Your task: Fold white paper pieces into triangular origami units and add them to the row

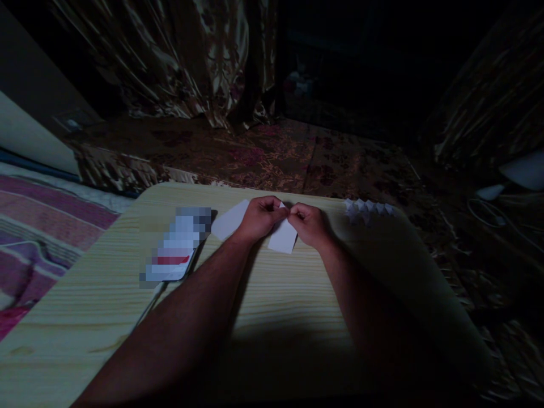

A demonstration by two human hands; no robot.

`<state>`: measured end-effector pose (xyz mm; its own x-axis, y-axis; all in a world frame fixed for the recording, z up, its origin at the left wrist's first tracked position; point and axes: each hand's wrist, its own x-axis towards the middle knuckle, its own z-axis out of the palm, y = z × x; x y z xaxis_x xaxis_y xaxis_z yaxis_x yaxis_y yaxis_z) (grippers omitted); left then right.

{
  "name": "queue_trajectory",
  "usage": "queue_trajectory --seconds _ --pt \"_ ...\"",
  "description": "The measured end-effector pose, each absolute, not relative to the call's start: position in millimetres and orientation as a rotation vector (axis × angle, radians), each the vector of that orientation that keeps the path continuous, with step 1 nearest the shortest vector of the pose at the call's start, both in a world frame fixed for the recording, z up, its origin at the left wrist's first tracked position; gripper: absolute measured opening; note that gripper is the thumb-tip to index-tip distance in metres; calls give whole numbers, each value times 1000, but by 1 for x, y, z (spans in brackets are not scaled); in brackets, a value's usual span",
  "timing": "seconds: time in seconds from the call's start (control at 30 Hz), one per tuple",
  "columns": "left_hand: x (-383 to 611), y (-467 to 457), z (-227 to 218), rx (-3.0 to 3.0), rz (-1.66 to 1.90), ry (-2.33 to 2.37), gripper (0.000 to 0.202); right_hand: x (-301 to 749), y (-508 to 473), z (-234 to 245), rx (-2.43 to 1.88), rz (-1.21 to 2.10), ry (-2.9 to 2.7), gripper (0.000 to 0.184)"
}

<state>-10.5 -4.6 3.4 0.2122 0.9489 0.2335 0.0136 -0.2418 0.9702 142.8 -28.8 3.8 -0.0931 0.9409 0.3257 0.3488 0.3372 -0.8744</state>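
Both hands meet over the far part of a pale wooden table [293, 294]. My left hand [263, 218] pinches the top of a small white piece of paper [283, 237]. From the other side, my right hand [308, 222] grips the same paper, its fingertips almost touching the left ones. The paper's lower end hangs between the hands, near the tabletop. Beside my left hand lies more white paper [229, 221], partly covered by that hand. To the right, several small folded white paper pieces [369, 207] sit in rows near the far edge.
A phone [181, 246] with a blurred screen lies left of my left forearm, a white cable [147, 309] running from it. A striped cloth [38, 226] is at the left. Beyond the table are a patterned cover [263, 153] and curtains [204, 56]. The room is dark.
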Motion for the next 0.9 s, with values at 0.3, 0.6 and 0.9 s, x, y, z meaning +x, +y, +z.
queue_trajectory --seconds 0.3,0.6,0.9 --pt "-10 -4 2 1318 1315 948 20 142 -29 8 -1229 774 -1634 11" --pt "-14 6 1 985 1550 911 20 148 -30 7 -1204 832 -1590 13" --pt "-9 -4 4 1241 1379 1010 21 144 -27 3 -1117 967 -1466 15"
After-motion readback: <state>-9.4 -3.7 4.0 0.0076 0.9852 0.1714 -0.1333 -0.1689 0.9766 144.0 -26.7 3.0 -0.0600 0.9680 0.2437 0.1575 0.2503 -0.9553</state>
